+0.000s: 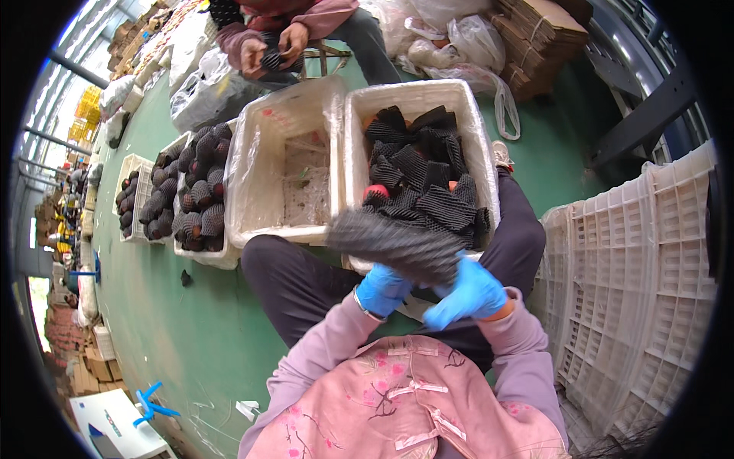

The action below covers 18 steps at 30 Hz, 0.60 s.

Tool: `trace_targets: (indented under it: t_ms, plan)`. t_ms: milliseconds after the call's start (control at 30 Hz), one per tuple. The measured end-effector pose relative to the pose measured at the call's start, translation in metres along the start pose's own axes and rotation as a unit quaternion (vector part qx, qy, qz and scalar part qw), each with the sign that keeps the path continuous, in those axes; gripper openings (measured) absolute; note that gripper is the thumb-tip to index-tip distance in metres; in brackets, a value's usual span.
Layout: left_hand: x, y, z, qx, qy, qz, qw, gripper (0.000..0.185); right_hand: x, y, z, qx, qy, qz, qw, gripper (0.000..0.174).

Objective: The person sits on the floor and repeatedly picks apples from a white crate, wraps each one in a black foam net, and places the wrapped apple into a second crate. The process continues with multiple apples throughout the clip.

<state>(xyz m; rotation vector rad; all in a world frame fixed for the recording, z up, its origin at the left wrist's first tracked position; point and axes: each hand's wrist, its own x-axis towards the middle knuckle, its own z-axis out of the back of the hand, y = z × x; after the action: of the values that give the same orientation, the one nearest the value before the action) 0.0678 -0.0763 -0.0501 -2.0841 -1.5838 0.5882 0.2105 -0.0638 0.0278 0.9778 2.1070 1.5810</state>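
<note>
A blurred stack of black foam net sleeves is held over the near edge of a lined white crate. My left hand, in a blue glove, grips the stack from below, its fingers hidden under it. My right hand, gloved in the same blue, holds the stack's right end, with some fingers out of sight. Inside that crate lie many loose black foam net sleeves, with a reddish round fruit showing among them.
A lined white crate to the left has scraps on its bottom. Farther left, crates hold netted fruit. Opposite sits a person whose hands hold a black net item. Stacked white crates rise on my right; flattened cardboard lies beyond.
</note>
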Motion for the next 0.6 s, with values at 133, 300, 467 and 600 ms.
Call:
trace_targets:
  t_ms: [133, 300, 467, 600]
  plan:
    - [0.07, -0.025, 0.023, 0.336, -0.006, 0.045, 0.941, 0.018, 0.022, 0.006, 0.064, 0.097, -0.296, 0.09, 0.946, 0.039]
    - [0.17, -0.013, 0.101, 0.591, -0.004, -0.123, 0.797, 0.016, 0.031, -0.019, 0.122, 0.373, -0.36, 0.142, 0.844, 0.041]
    - [0.231, -0.005, 0.152, 0.867, -0.041, 0.112, 0.484, 0.037, 0.026, -0.036, 0.122, 0.259, -0.365, 0.195, 0.873, 0.038]
    - [0.24, 0.001, 0.196, 0.863, 0.046, 0.322, 0.386, 0.058, 0.026, -0.039, 0.112, -0.018, -0.382, 0.242, 0.892, 0.059]
